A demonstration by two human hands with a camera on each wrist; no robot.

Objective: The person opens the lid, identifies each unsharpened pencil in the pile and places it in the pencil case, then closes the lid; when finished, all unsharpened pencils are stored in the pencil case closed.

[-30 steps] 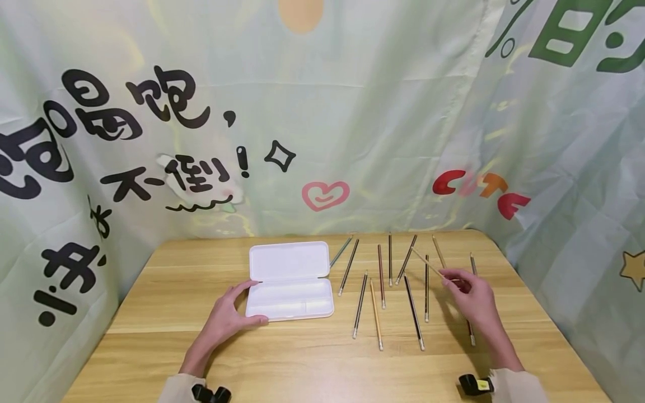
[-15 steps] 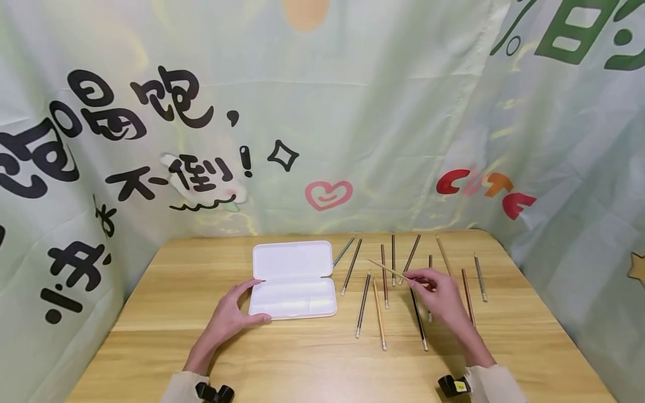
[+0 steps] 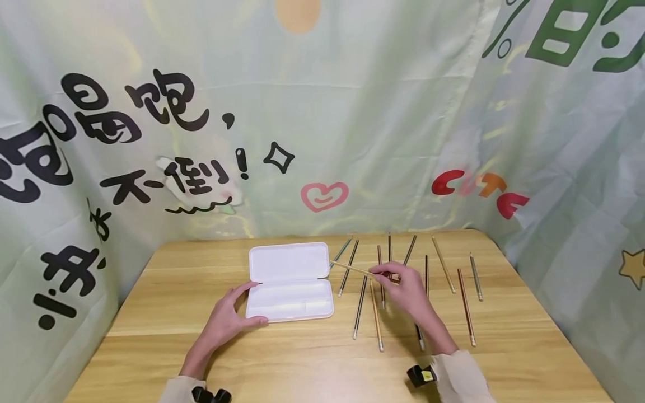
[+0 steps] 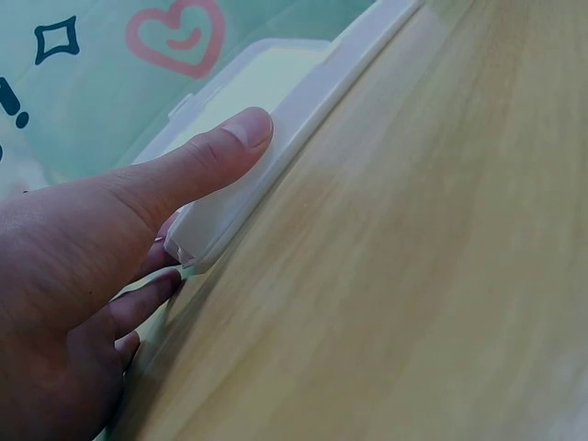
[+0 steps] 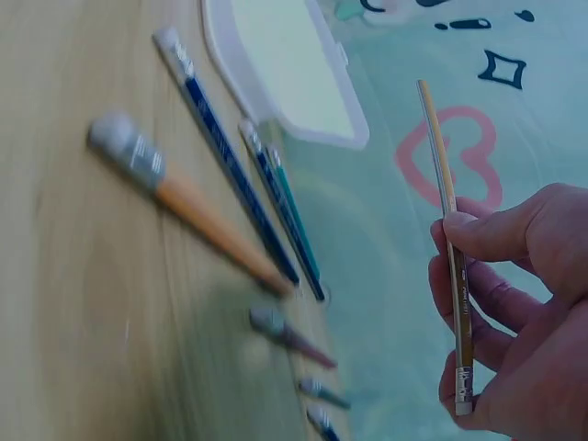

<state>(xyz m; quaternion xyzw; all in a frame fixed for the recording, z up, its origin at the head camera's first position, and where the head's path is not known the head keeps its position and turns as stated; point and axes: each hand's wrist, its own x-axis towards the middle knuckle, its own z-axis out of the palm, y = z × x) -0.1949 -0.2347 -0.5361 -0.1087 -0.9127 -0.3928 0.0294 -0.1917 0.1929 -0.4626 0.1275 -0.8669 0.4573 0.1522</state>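
A white pencil case (image 3: 289, 262) lies open on the table, its lid folded back and its shallow tray facing up. My left hand (image 3: 227, 313) holds the case by its left end. In the left wrist view the thumb (image 4: 216, 161) lies over the case's front edge, with other fingers at the end of it. My right hand (image 3: 405, 285) pinches a light wood-coloured pencil (image 5: 455, 266) between thumb and fingers, above the other pencils. The pencil's bare end points left toward the case, and its white eraser end sits by the palm.
Several pencils lie scattered right of the case, among them an orange one (image 3: 377, 319), a dark red one (image 3: 466, 308), a grey one (image 3: 476, 277) and a teal one (image 3: 341, 252). A printed cloth (image 3: 383, 123) hangs behind the wooden table (image 3: 302, 358).
My right hand has carried the pencil leftward from the right-hand pencils toward the case. The left hand stays on the case, which has not moved.
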